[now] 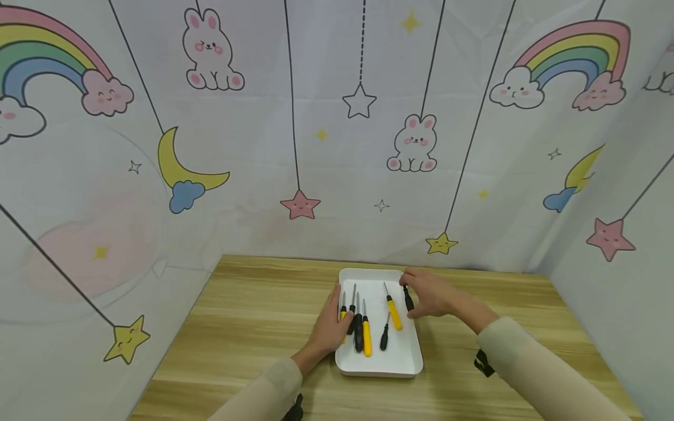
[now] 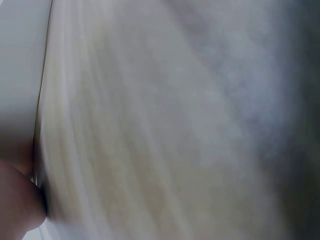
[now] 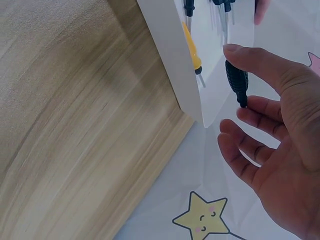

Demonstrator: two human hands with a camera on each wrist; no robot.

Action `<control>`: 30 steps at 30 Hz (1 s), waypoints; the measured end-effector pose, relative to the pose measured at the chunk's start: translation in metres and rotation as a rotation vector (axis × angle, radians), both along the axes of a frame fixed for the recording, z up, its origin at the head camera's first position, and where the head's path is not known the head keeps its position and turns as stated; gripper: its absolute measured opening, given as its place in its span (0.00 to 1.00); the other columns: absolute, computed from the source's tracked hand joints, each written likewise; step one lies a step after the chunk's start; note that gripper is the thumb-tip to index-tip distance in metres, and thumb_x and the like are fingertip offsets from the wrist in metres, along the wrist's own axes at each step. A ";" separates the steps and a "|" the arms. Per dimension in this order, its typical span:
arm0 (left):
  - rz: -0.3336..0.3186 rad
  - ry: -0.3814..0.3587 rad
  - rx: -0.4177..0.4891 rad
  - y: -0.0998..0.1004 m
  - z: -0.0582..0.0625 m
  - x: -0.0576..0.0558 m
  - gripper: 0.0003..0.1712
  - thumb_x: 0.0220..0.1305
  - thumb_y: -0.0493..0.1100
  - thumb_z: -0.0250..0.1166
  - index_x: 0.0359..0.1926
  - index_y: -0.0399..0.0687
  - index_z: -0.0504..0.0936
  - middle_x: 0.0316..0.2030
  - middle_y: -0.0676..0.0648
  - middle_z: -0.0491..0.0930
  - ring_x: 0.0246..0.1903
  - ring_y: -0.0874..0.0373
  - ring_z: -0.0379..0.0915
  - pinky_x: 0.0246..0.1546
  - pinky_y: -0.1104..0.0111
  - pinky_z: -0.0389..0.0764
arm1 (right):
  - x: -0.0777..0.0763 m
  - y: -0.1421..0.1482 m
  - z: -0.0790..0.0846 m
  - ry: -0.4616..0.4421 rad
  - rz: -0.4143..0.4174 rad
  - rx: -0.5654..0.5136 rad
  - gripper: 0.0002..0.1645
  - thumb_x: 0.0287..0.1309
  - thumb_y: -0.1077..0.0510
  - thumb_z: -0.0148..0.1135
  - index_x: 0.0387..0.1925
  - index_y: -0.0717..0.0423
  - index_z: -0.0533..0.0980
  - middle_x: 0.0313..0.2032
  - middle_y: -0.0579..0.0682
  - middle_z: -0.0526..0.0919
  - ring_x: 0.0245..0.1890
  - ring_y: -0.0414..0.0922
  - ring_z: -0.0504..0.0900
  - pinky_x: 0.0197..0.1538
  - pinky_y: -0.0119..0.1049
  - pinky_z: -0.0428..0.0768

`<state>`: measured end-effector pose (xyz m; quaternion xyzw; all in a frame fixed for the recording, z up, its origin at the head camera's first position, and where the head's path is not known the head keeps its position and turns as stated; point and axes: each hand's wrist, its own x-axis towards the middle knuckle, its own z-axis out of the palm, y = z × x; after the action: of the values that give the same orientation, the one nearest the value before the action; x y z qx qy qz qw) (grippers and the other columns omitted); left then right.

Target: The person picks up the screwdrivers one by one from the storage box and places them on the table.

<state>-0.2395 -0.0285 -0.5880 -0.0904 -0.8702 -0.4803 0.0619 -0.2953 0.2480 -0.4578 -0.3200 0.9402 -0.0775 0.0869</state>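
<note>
A white tray (image 1: 379, 371) holds several screwdrivers with black or yellow handles. My left hand (image 1: 329, 328) grips the tray's left side, its thumb over the rim near a row of screwdrivers. Part of that hand (image 2: 20, 205) shows beside the tray wall (image 2: 20, 75) in the left wrist view. At the tray's far right side, my right hand (image 1: 429, 292) pinches a black screwdriver (image 3: 237, 84) by its handle, thumb on one end and fingertips at the other. A yellow screwdriver (image 1: 394, 314) and a small black screwdriver (image 1: 384, 339) lie on the tray's right half.
The tray stands on a wood-grain table (image 1: 253, 327). Behind the table and along its sides hangs a white curtain (image 1: 337, 158) printed with rabbits, stars and rainbows. A black device (image 1: 482, 362) sits at my right sleeve, another (image 1: 295, 407) at my left.
</note>
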 end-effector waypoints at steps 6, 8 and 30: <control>-0.004 -0.020 0.003 -0.002 0.000 -0.001 0.44 0.79 0.43 0.58 0.85 0.37 0.46 0.83 0.36 0.50 0.81 0.41 0.48 0.79 0.46 0.53 | 0.000 0.002 0.000 -0.008 -0.009 -0.003 0.38 0.48 0.50 0.86 0.58 0.56 0.78 0.57 0.52 0.78 0.55 0.52 0.79 0.63 0.53 0.80; -0.001 -0.028 0.001 -0.002 -0.001 -0.001 0.44 0.79 0.43 0.58 0.85 0.39 0.46 0.83 0.37 0.50 0.81 0.41 0.48 0.79 0.47 0.53 | 0.000 0.003 0.000 -0.009 -0.012 -0.005 0.38 0.48 0.50 0.86 0.58 0.56 0.78 0.57 0.52 0.78 0.54 0.52 0.79 0.63 0.53 0.80; -0.009 0.002 -0.003 -0.002 -0.002 0.001 0.44 0.78 0.41 0.58 0.84 0.36 0.48 0.82 0.34 0.51 0.80 0.39 0.49 0.79 0.45 0.54 | 0.003 0.018 -0.005 -0.012 -0.016 -0.029 0.38 0.48 0.51 0.86 0.58 0.56 0.78 0.56 0.50 0.76 0.54 0.51 0.78 0.61 0.53 0.81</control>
<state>-0.2383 -0.0308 -0.5901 -0.0948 -0.8704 -0.4794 0.0605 -0.2922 0.2658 -0.4627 -0.3131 0.9411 -0.0938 0.0871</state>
